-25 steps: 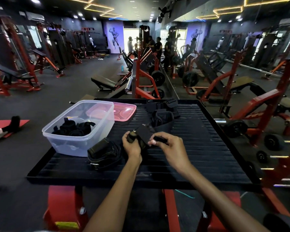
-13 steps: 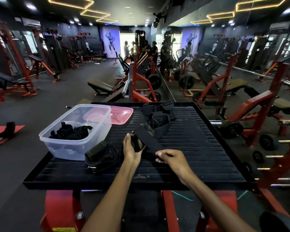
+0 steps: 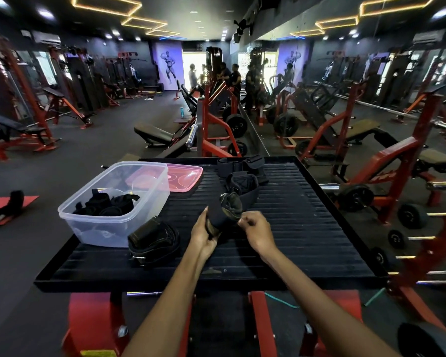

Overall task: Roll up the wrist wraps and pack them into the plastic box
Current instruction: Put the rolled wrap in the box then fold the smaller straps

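Wrist wrap (image 3: 223, 215): rolling step under way above ribbed tray (image 3: 307, 228); left hand (image 3: 204, 234) gripping roll, right hand (image 3: 255, 228) pinching free end. Next: finishing roll, carrying to plastic box (image 3: 113, 202) at left.

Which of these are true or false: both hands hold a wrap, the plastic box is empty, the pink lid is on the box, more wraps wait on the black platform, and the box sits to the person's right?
1. Both hands are on one wrist wrap. True: the left hand and the right hand hold the wrist wrap between them.
2. The plastic box is empty. False: the plastic box already has dark rolled wraps inside.
3. The pink lid is on the box. False: the pink lid lies flat behind the open box.
4. More wraps wait on the black platform. True: a loose pile lies at the far edge of the black platform, and another bundle lies beside the box.
5. The box sits to the person's right. False: it is on the left.
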`<state>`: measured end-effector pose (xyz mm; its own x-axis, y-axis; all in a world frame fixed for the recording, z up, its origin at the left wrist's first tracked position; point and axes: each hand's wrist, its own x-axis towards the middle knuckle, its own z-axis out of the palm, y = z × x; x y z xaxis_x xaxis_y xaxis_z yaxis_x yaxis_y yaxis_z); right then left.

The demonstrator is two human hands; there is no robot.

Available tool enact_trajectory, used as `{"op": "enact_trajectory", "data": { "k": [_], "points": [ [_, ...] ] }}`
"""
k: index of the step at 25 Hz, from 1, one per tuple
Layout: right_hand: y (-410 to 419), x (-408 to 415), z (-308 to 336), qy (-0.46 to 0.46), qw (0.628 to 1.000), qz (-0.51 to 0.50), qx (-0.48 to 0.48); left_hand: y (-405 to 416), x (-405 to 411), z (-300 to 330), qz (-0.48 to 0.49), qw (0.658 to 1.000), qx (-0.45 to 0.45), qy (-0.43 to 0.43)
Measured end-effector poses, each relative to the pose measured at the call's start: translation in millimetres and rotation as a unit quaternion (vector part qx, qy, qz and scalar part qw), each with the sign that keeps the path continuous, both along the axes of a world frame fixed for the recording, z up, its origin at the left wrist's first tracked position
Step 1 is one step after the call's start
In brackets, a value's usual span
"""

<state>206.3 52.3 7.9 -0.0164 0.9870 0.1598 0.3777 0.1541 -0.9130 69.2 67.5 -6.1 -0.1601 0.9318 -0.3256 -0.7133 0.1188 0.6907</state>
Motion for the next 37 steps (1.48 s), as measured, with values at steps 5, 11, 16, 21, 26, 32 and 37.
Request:
{"op": "enact_trajectory", "data": {
  "k": [5,11,16,21,26,32,37],
  "points": [
    [2,-10,8,0.255,0.955,0.078,-0.129,4,5,-10,0.008,0.990,0.082,0.114],
    [-12,-10,10,0.433,0.874,0.159,-0.155,1,7,-14,0.054,0.968,0.079,0.233],
    [-8,-12,9,0.307,0.937,0.148,-0.073,-13,7,-8,0.036,0.902,0.066,0.424],
    [-10,-23,-2,0.244,0.967,0.036,-0.063,-37,-1,-3,0.065,0.810,0.075,0.579],
    [-18,-49,8,0.275,0.959,0.054,-0.050,-90,-11,28,0.185,0.678,0.188,0.687],
    [-16,-71,1,0.270,0.952,0.099,-0.108,-127,-71,11,0.280,0.679,0.006,0.679],
    [-11,-79,4,0.251,0.951,0.143,-0.113,-129,-97,18,0.208,0.768,-0.018,0.606]
  ]
}}
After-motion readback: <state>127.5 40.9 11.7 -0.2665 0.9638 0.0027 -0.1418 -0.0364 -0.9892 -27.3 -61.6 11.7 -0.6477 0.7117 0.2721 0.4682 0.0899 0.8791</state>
